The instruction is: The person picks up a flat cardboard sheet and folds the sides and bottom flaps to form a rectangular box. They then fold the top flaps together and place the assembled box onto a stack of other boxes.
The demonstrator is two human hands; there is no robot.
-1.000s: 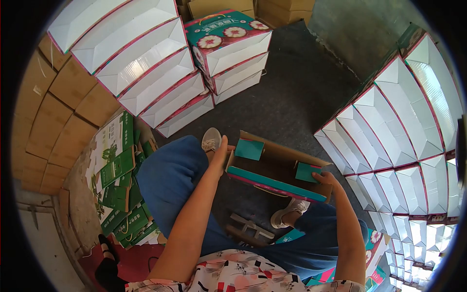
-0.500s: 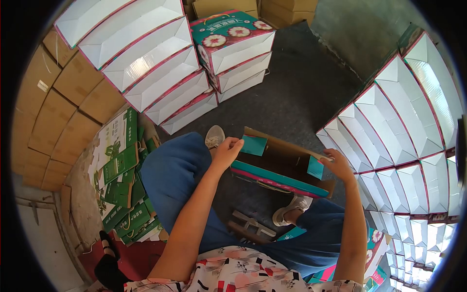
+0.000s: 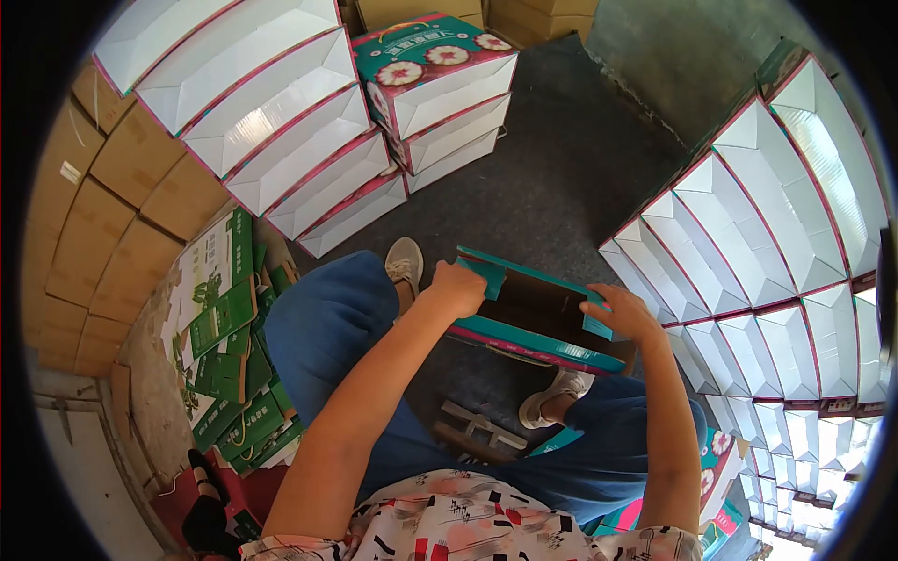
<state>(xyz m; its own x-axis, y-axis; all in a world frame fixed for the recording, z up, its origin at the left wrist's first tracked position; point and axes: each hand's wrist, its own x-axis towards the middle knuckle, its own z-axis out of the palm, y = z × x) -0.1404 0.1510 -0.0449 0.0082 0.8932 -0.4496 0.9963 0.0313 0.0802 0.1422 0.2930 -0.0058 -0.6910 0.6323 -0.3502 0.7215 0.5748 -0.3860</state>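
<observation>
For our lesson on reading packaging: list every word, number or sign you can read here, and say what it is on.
On the teal lid atop the stack: printed characters, too blurred to read.
On the green cartons: white print, too small to read.
On the box held by the left hand and right hand: no text shows.

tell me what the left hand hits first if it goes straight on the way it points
The teal end flap of the half-folded carton: the left hand is touching it. Past that, probably the carton's brown inside.
</observation>
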